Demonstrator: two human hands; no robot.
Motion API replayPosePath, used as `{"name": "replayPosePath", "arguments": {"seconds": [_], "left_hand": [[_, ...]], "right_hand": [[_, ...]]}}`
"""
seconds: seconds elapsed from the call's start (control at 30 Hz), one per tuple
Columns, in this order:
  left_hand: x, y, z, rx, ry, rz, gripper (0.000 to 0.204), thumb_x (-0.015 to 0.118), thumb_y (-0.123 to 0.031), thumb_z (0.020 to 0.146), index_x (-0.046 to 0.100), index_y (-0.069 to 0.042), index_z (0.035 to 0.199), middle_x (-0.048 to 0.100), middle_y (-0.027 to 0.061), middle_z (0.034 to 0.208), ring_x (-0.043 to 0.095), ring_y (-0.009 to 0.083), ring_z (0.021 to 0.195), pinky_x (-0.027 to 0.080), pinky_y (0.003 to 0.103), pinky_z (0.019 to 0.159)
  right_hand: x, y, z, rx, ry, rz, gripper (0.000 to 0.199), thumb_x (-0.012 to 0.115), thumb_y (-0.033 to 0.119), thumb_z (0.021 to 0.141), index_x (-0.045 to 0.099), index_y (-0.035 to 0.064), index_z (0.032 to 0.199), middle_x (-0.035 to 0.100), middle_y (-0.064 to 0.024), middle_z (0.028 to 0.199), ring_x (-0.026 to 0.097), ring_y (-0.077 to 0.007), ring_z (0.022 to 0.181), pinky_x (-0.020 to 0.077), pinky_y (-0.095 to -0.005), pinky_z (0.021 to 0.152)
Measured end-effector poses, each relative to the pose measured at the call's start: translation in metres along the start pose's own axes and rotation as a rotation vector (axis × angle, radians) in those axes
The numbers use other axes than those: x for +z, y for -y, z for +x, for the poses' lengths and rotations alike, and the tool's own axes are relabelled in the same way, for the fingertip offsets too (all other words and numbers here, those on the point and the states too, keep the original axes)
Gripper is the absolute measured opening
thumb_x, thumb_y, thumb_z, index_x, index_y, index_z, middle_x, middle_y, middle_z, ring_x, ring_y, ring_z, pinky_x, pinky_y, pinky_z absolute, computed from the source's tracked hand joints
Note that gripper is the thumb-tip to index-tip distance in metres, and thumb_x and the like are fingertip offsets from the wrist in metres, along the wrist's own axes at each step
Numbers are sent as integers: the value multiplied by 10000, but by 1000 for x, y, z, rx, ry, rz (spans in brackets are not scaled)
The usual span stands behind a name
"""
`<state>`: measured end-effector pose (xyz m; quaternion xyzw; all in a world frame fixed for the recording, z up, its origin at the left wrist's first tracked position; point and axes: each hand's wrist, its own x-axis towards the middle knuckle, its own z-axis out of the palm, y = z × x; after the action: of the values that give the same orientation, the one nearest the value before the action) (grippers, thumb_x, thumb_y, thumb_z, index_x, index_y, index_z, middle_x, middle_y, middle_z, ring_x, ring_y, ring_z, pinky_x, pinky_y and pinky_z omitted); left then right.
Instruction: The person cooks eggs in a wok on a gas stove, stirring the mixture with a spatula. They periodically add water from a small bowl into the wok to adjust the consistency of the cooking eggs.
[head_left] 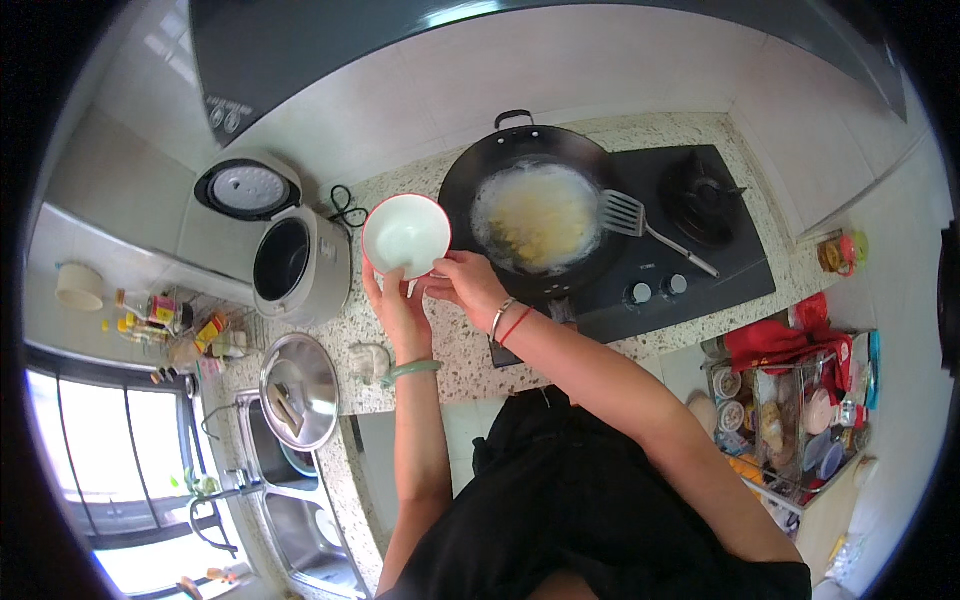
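Above the speckled countertop (465,372), between the rice cooker (325,272) and the wok (540,145), a white bowl (408,238) with a red rim is supported by both hands. The left hand (402,318) grips the near edge, thumb at the rim and fingers against the outer wall; the right hand (468,283) pinches the near right edge of the rim between thumb and fingers. The bowl stands just beside the wok with its mouth toward the viewer; whether it touches the wok cannot be determined. No contents are visible in the bowl. Completed, as judged from the present arrangement: the wok is seated on the left part of the black hob (725,290) and charged with cloudy liquid and yellowish food (540,225), which appears to be cooking. No flame can be seen, so the heat setting cannot be confirmed. Outstanding, by the same judgement: the food is all in the wok, with none portioned out. The slotted spatula (653,233) is unattended, its blade over the right side of the wok and its handle extending over the hob. The steel lid (320,378) lies off the wok, beside the sink (300,492).
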<state>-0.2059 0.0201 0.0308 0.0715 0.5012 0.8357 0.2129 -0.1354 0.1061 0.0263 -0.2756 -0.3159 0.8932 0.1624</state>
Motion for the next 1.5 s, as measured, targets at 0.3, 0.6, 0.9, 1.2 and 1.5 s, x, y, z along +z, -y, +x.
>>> {"name": "replayPosePath", "arguments": {"seconds": [0.3,0.6,0.9,1.2,1.5], "left_hand": [[-105,37,-10,-198,-224,-32,601,513,-70,799,394,-169,1380,512,62,1233,506,219,1096,499,422,779],[-152,92,-14,-425,-221,-76,627,454,-23,784,388,-176,1388,483,75,1252,496,247,1106,487,473,826],[-168,118,-7,-496,-274,-149,621,449,31,803,412,-224,1368,525,83,1168,548,256,991,524,459,799],[-169,118,-2,-432,-251,-75,583,525,-62,871,351,-200,1410,505,106,1234,543,254,1027,502,478,825],[-117,65,-19,-26,-337,246,607,562,-205,937,275,-73,1455,323,131,1460,323,235,1339,274,362,1085]], "right_hand": [[-11,-108,32,210,-112,-197,176,536,31,840,591,-56,983,641,-125,936,660,-201,812,563,-308,690],[-49,-162,41,269,-327,-330,163,549,1,807,635,-26,943,674,-129,849,679,-212,720,562,-299,639],[-67,-173,55,243,-382,-422,177,549,10,828,610,-8,993,665,-114,898,673,-212,752,567,-305,669],[-64,-177,60,226,-407,-377,191,514,28,832,620,-16,984,655,-141,915,669,-232,760,564,-328,640],[-50,-124,43,90,-375,-660,178,506,134,836,606,12,918,591,-82,842,566,-163,764,445,-315,630]]}}
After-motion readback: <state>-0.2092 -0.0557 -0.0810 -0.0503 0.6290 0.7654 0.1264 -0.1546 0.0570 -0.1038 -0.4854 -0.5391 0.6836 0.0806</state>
